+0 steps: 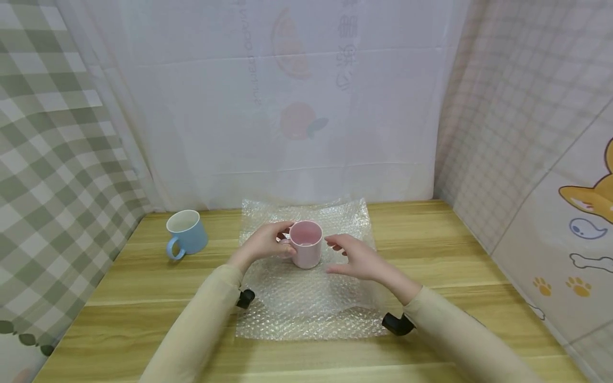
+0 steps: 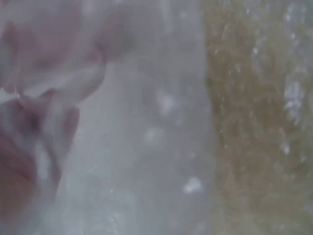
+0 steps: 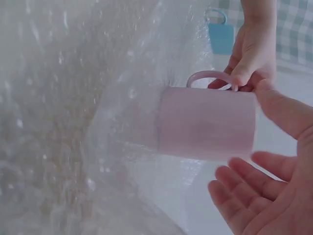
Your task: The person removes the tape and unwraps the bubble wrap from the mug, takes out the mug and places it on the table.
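A pink mug [image 1: 306,246] stands upright on a sheet of bubble wrap [image 1: 306,306] at the middle of the wooden table [image 1: 143,298]. My left hand [image 1: 276,240] pinches the mug's handle from the left. In the right wrist view the thumb and fingers of the left hand [image 3: 250,56] curl round the handle [image 3: 208,76] of the pink mug [image 3: 205,122]. My right hand [image 1: 347,256] hovers just right of the mug with its fingers [image 3: 254,193] spread and relaxed, holding nothing. The left wrist view is blurred and shows only fingers [image 2: 34,147] against bubble wrap [image 2: 146,147].
A light blue mug [image 1: 187,233] stands on the table at the back left, handle toward me; the blue mug [image 3: 220,35] also shows in the right wrist view. Cloth-covered walls close in the back and both sides. Bare wood lies left and right of the wrap.
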A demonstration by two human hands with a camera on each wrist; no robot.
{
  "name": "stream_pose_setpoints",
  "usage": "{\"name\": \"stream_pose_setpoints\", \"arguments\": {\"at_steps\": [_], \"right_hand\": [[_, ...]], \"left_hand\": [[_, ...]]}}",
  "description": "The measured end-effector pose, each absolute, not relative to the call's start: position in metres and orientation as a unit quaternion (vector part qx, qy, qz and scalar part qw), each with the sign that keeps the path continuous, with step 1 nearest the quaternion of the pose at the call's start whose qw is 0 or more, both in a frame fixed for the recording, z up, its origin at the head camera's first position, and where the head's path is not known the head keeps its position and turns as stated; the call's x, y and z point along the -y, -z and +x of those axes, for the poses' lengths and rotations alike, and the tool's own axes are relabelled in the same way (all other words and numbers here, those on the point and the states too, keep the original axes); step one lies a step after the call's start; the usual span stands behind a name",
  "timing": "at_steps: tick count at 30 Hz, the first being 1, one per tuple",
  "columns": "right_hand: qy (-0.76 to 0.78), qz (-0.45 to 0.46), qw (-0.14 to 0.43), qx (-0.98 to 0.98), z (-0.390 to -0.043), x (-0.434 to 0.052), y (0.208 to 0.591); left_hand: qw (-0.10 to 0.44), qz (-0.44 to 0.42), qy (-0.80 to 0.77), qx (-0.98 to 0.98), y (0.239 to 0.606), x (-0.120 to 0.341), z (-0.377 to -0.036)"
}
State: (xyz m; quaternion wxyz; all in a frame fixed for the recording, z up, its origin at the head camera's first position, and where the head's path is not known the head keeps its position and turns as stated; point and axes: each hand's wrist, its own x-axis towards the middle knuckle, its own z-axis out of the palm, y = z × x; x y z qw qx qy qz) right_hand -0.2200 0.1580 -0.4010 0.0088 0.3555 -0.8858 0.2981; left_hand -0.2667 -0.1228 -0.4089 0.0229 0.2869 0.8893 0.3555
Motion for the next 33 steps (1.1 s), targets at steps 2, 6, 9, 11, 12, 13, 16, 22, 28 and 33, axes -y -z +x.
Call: {"name": "stream_pose_setpoints", "arguments": {"at_steps": [2, 6, 9, 11, 12, 13, 16, 22, 28, 33], "right_hand": [[-0.326, 0.333, -0.006, 0.885, -0.224, -0.155, 0.402], [-0.371, 0.297, -0.028, 0.879, -0.231, -0.147, 0.409], [-0.388, 0.284, -0.029, 0.876, -0.236, -0.141, 0.418], [-0.395, 0.275, -0.027, 0.876, -0.239, -0.136, 0.424], [-0.400, 0.272, -0.026, 0.875, -0.241, -0.134, 0.426], [-0.403, 0.269, -0.024, 0.875, -0.242, -0.133, 0.429], [-0.422, 0.261, -0.028, 0.868, -0.247, -0.128, 0.436], [-0.475, 0.251, -0.052, 0.842, -0.252, -0.122, 0.442], [-0.490, 0.239, -0.054, 0.837, -0.256, -0.119, 0.445], [-0.501, 0.233, -0.056, 0.831, -0.256, -0.119, 0.446]], "left_hand": [[0.026, 0.277, -0.372, -0.886, 0.411, 0.122, -0.265], [0.035, 0.246, -0.410, -0.878, 0.416, 0.121, -0.261], [0.037, 0.228, -0.435, -0.871, 0.422, 0.119, -0.259], [0.037, 0.220, -0.447, -0.866, 0.425, 0.118, -0.258], [0.037, 0.220, -0.452, -0.864, 0.428, 0.117, -0.258], [0.037, 0.219, -0.457, -0.861, 0.430, 0.116, -0.257], [0.041, 0.216, -0.481, -0.849, 0.435, 0.113, -0.257], [0.044, 0.211, -0.527, -0.822, 0.444, 0.107, -0.258], [0.023, 0.180, -0.525, -0.831, 0.448, 0.099, -0.258], [0.010, 0.161, -0.543, -0.824, 0.448, 0.094, -0.255]]}}
